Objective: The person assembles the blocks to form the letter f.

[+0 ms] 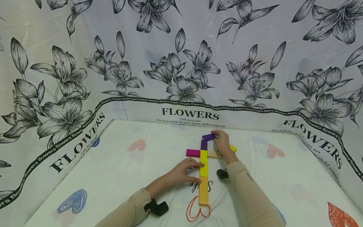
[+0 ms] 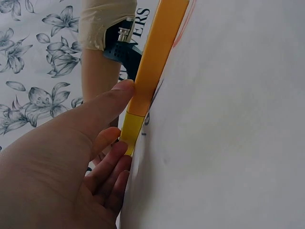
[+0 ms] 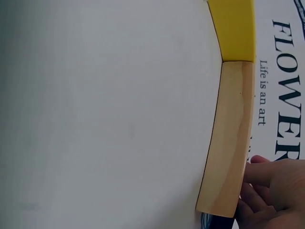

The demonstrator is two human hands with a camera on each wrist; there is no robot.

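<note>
Coloured blocks lie in a cross-like layout. My left hand [image 1: 181, 171] rests against the left side of its lower column, index fingertip at a yellow block [image 1: 204, 170] and thumb near the end of the long orange block [image 1: 203, 192]. At the far end, my right hand [image 1: 222, 142] pinches a purple block [image 1: 208, 137], which lies slantwise at the top of another purple block [image 1: 204, 145]. Just below that, a second yellow block [image 1: 203, 155] sits between a magenta block [image 1: 193, 153] and a plain wooden block [image 3: 226, 138]. The right forearm partly hides the wooden block.
Another yellow block [image 3: 233, 31] adjoins the wooden block's outer end. A white cloth printed with hearts [image 1: 107, 157] covers the table. Behind it hangs a flower-patterned cloth [image 1: 181, 108]. Dark camera mounts [image 1: 158, 207] sit at both wrists.
</note>
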